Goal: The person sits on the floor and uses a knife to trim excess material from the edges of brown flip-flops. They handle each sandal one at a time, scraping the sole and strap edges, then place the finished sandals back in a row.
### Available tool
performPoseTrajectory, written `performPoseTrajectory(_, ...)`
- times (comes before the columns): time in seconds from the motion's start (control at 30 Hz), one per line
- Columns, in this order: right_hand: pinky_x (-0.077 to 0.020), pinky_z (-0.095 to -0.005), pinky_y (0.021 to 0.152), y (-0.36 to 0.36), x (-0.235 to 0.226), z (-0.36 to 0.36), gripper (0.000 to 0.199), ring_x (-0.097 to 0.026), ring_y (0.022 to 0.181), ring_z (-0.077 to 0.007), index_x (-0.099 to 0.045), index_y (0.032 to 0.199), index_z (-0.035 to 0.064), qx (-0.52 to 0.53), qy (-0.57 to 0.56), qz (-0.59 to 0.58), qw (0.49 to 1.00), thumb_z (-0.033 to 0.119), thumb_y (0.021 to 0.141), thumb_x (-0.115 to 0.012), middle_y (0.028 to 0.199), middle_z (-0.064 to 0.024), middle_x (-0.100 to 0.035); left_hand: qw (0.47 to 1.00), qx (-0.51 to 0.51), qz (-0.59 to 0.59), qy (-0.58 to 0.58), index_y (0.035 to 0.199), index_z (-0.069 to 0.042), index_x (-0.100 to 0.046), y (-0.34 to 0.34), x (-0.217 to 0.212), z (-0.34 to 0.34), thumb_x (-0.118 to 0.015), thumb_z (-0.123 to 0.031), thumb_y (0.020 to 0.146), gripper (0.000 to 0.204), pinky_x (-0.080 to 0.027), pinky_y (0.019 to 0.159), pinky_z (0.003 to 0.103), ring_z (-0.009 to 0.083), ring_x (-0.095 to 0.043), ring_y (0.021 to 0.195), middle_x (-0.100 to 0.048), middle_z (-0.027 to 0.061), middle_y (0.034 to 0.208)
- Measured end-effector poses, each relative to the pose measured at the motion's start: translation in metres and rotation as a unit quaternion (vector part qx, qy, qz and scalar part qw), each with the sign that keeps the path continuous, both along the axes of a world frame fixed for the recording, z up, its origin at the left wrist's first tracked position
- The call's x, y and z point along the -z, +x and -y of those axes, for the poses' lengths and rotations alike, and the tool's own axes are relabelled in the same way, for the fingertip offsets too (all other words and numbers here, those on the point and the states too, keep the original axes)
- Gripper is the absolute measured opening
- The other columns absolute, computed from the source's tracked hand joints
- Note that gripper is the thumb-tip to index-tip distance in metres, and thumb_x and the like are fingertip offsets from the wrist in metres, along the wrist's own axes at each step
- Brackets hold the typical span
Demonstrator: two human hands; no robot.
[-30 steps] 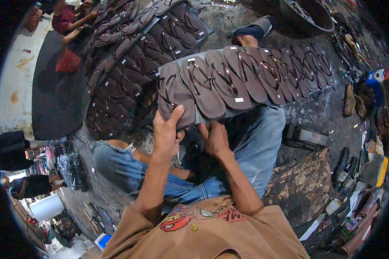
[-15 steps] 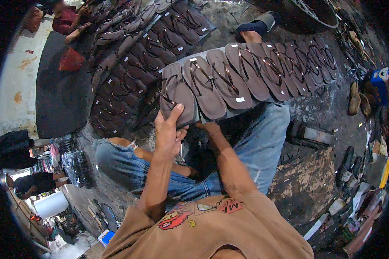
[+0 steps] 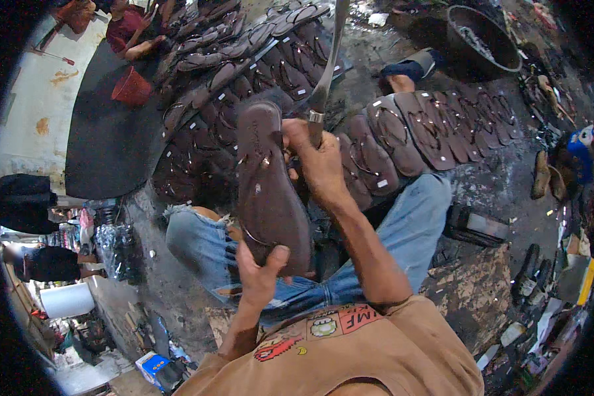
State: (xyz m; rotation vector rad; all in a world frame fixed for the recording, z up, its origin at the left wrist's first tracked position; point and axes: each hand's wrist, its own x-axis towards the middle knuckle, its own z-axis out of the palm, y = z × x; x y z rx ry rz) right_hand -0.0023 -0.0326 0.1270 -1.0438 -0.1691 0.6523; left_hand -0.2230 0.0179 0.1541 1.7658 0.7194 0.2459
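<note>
My left hand (image 3: 261, 274) grips the near end of a dark brown sandal (image 3: 265, 185), which I hold up lengthwise over my lap. My right hand (image 3: 317, 158) is closed around the handle of a long knife (image 3: 329, 63) whose blade points up and away, right beside the sandal's right edge. A curved row of brown sandals (image 3: 422, 135) lies on the ground just beyond my knees.
More overlapping rows of sandals (image 3: 244, 59) spread at the upper left. Another person in a red shirt (image 3: 129, 33) sits beside a red bucket (image 3: 132, 87). A dark round basin (image 3: 485, 39) stands top right; tools and bottles (image 3: 541, 284) litter the right side.
I lifted one sandal out of the row toward me with my left hand. My right hand took up the knife and raised it beside the sandal.
</note>
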Motion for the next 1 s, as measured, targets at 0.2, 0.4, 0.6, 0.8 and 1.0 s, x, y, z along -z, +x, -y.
performPoseTrajectory(0.2, -0.0517, -0.0307, 0.066, -0.035, -0.024, 0.051, 0.03, -0.062, 0.07, -0.0111, -0.073, 0.107, 0.0001, 0.018, -0.09, 0.259, 0.961, 0.025, 0.091, -0.076, 0.082, -0.003, -0.071, 0.967, -0.047, 0.228, -0.1, 0.149, 0.003, -0.04, 0.037, -0.022, -0.017, -0.077, -0.046, 0.089, 0.086, -0.046, 0.105, 0.038, 0.0259, -0.055, 0.127, -0.054, 0.014, 0.141)
performPoseTrajectory(0.4, -0.0493, -0.0371, 0.061, -0.088, -0.03, 0.11, 0.03, -0.061, 0.064, -0.0198, -0.063, 0.122, 0.0045, -0.022, -0.206, 0.259, 0.944, 0.026, 0.101, -0.059, 0.078, -0.0127, -0.066, 0.964, -0.133, 0.064, -0.221, 0.125, -0.002, -0.063, 0.035, -0.064, -0.051, -0.067, -0.042, 0.098, 0.049, -0.052, 0.086, 0.027, 0.0118, -0.067, 0.096, -0.071, 0.0026, 0.11)
performPoseTrajectory(0.6, -0.0396, -0.0415, 0.052, -0.152, 0.008, 0.183, 0.018, -0.052, 0.053, -0.038, -0.058, 0.099, 0.0027, -0.168, -0.31, 0.357, 0.865, 0.018, 0.101, -0.05, 0.062, -0.0174, -0.05, 0.932, -0.067, 0.011, -0.356, 0.125, -0.005, -0.063, 0.002, -0.083, -0.063, -0.062, -0.036, 0.102, 0.039, -0.054, 0.081, 0.028, 0.0087, -0.067, 0.092, -0.071, 0.0013, 0.107)
performPoseTrajectory(0.8, -0.0463, -0.0513, 0.062, -0.122, 0.007, 0.162, 0.023, -0.063, 0.073, -0.0486, -0.06, 0.107, 0.0069, -0.218, -0.368, 0.32, 0.845, 0.029, 0.099, -0.06, 0.079, -0.0248, -0.064, 0.953, -0.096, 0.015, -0.289, 0.136, -0.002, -0.055, 0.003, -0.07, -0.053, -0.064, -0.034, 0.101, 0.048, -0.052, 0.088, 0.028, 0.0112, -0.064, 0.101, -0.067, 0.0037, 0.117)
performPoseTrajectory(1.0, -0.0469, -0.057, 0.063, -0.041, -0.03, 0.091, 0.035, -0.063, 0.073, -0.0505, -0.058, 0.114, 0.0076, -0.317, -0.354, 0.426, 0.77, 0.04, 0.103, -0.054, 0.071, -0.0259, -0.063, 0.967, -0.098, -0.045, -0.23, 0.139, -0.001, -0.052, 0.008, -0.082, -0.053, -0.066, -0.033, 0.1, 0.053, -0.048, 0.097, 0.029, 0.0139, -0.061, 0.11, -0.063, 0.0061, 0.124)
